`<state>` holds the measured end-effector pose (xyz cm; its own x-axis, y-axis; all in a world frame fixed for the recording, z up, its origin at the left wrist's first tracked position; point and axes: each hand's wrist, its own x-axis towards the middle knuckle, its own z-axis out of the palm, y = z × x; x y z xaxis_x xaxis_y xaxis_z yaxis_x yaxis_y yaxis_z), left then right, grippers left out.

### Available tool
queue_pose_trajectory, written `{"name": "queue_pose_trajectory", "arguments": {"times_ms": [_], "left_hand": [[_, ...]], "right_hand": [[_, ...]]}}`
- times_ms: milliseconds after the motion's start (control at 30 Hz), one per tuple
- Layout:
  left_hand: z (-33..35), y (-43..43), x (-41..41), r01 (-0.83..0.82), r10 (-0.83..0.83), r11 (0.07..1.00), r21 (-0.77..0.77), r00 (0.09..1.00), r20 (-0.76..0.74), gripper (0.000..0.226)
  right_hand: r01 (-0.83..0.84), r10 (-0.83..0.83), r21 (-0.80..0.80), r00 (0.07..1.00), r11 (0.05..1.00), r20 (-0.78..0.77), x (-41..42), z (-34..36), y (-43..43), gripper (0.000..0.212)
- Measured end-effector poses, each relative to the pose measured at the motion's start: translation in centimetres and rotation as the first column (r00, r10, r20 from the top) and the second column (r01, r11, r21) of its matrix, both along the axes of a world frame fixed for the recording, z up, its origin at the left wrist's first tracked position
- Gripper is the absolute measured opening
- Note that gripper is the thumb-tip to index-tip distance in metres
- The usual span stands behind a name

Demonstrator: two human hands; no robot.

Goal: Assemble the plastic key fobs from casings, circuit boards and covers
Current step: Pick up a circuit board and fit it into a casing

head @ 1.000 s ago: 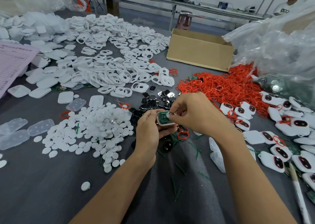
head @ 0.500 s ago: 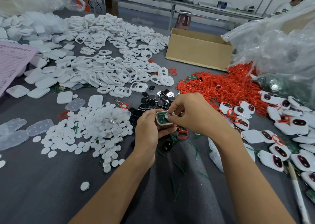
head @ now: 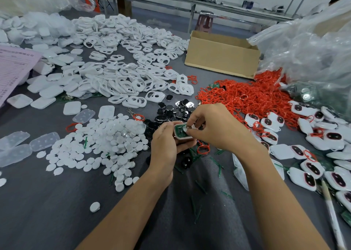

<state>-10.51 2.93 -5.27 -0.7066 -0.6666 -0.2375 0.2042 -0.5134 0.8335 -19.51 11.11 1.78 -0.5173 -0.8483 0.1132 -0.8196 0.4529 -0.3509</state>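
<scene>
My left hand (head: 165, 145) grips a white key fob casing (head: 181, 133) with a green circuit board seated in it, held above the table's middle. My right hand (head: 214, 128) pinches a small white part at the casing's right end, its fingertips over the board. Behind the hands lie black button pieces (head: 171, 113). White round caps (head: 106, 141) are heaped to the left, white casing frames (head: 121, 78) fill the back left, and red rings (head: 247, 95) pile up at the right.
Finished white fobs (head: 311, 154) with dark windows spread along the right edge. A cardboard box (head: 222, 57) stands at the back, clear plastic bags (head: 311, 46) to its right. Clear lids (head: 17, 147) lie at far left, a pink sheet (head: 13, 65) beyond them.
Both hands stay in place on the casing. The right fingertips have shifted slightly over the board's right end.
</scene>
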Motion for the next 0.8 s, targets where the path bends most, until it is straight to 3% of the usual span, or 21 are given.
{"name": "queue_pose_trajectory", "arguments": {"times_ms": [367, 600, 800], "left_hand": [[0.21, 0.05, 0.1, 0.015, -0.015, 1.0, 0.006, 1.0, 0.008, 0.032], [0.54, 0.27, 0.21, 0.034, -0.033, 0.999, -0.033, 0.999, 0.031, 0.009], [0.54, 0.31, 0.33, 0.041, -0.039, 0.997, -0.059, 0.999, 0.033, 0.01]], "right_hand": [[-0.011, 0.011, 0.008, 1.0, 1.0, -0.009, -0.04, 0.08, 0.03, 0.006], [0.001, -0.001, 0.013, 1.0, 1.0, -0.001, 0.0, 0.16, 0.09, 0.006], [0.016, -0.016, 0.026, 1.0, 1.0, 0.005, 0.03, 0.19, 0.04, 0.007]]}}
